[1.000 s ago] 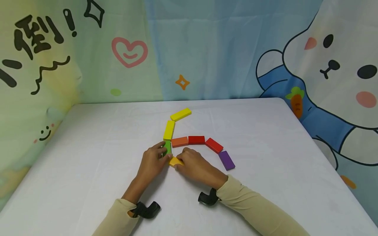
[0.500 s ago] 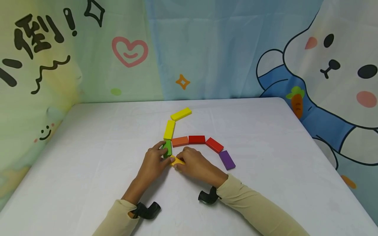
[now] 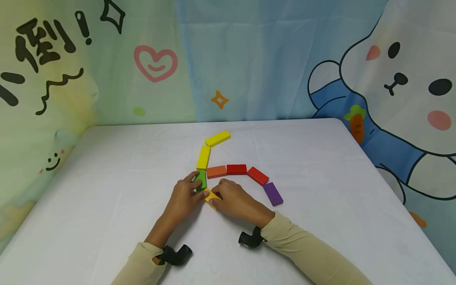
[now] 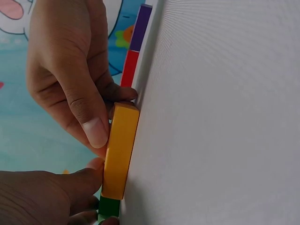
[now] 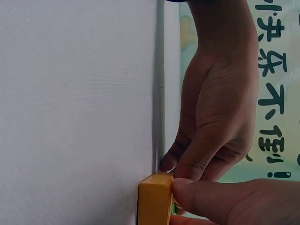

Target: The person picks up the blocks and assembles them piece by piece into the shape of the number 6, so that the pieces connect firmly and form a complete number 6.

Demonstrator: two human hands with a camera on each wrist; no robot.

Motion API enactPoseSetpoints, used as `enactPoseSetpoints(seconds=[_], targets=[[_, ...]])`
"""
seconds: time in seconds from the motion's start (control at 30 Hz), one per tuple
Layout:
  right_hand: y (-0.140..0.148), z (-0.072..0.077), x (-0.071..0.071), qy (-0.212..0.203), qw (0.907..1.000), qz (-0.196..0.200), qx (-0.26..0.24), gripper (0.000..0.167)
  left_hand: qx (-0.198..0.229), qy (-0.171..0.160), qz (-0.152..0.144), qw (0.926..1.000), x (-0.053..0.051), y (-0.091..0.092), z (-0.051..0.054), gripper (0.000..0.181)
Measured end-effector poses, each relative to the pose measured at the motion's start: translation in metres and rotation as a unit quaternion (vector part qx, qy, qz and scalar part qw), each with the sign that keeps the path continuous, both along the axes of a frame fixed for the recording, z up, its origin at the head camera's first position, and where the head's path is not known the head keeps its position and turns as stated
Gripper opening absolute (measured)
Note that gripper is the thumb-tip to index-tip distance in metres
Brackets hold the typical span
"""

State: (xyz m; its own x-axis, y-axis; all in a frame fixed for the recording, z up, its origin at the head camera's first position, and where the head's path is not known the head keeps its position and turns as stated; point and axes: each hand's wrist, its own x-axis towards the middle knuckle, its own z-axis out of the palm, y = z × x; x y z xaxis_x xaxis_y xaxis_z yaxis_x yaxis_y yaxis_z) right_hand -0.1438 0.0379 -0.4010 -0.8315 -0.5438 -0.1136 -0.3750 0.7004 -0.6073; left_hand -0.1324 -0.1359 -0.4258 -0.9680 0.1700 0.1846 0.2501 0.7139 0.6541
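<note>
My right hand (image 3: 235,200) pinches an orange-yellow block (image 4: 121,150) between thumb and fingers; the block lies slanted on the white table. My left hand (image 3: 184,198) has its fingers about a green block (image 3: 202,179), while its thumb touches the orange-yellow block near the end that meets the green one. Past the green block, a yellow block (image 3: 204,157) continues the line, followed by another yellow block (image 3: 218,138) angled to the right. An orange block (image 3: 216,171) branches off rightward beside the green one. Fingers hide parts of both held blocks.
Beyond the orange block the branch runs on through a red block (image 3: 236,169), a tilted red block (image 3: 258,175) and a purple block (image 3: 273,193). The table's white cloth (image 3: 89,190) surrounds them. A printed curtain (image 3: 249,59) hangs behind the table.
The orange-yellow block has turned under my right hand, its near end swinging toward me, so it slants more steeply. Both hands stay almost in place, and the other blocks have not moved.
</note>
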Motion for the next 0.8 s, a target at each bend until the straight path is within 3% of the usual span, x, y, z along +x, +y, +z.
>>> enactPoseSetpoints(seconds=[0.5, 0.8], targets=[[-0.0003, 0.0, 0.0003, 0.007, 0.9999, 0.002, 0.015, 0.028, 0.0, 0.003, -0.019, 0.9998, -0.0008, -0.002, -0.0001, 0.045], [0.0033, 0.0014, -0.0016, -0.02, 0.9998, 0.006, -0.002, 0.03, 0.008, 0.018, -0.037, 0.9991, -0.003, -0.0043, -0.0013, 0.044]])
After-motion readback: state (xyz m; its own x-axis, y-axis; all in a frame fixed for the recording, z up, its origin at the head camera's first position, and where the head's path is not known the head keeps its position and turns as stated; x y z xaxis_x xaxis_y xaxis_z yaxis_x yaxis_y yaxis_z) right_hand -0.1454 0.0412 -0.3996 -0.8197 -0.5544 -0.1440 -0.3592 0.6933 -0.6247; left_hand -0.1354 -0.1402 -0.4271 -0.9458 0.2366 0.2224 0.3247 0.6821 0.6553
